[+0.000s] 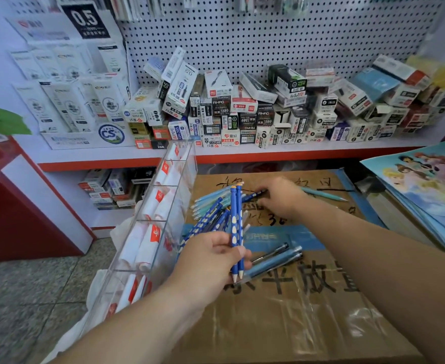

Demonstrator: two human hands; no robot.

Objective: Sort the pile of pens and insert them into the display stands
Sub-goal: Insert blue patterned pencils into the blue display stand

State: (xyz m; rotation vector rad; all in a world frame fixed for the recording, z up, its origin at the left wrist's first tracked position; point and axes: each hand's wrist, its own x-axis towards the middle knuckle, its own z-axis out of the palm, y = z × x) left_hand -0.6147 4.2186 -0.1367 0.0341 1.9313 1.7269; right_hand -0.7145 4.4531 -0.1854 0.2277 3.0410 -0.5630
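Note:
My left hand [211, 258] holds two dark blue pens with pale dots [236, 219] upright, tips down. A pile of blue and light blue pens [211, 214] lies on the cardboard box [281, 324] just beyond that hand. My right hand [281, 198] reaches over the far side of the pile and grips another dotted blue pen [253, 195]. A clear acrylic display stand [161, 211] with several compartments leans at the box's left edge. Three darker pens [276, 258] lie near my left hand. One teal pen [323, 194] lies apart at the right.
A shelf [242, 153] behind holds many stacked pen boxes under a pegboard [268, 35]. Colourful picture books [426, 190] are stacked at the right. White boxes in a display carton [72, 101] stand at the left. A red counter [6, 193] and tiled floor are at lower left.

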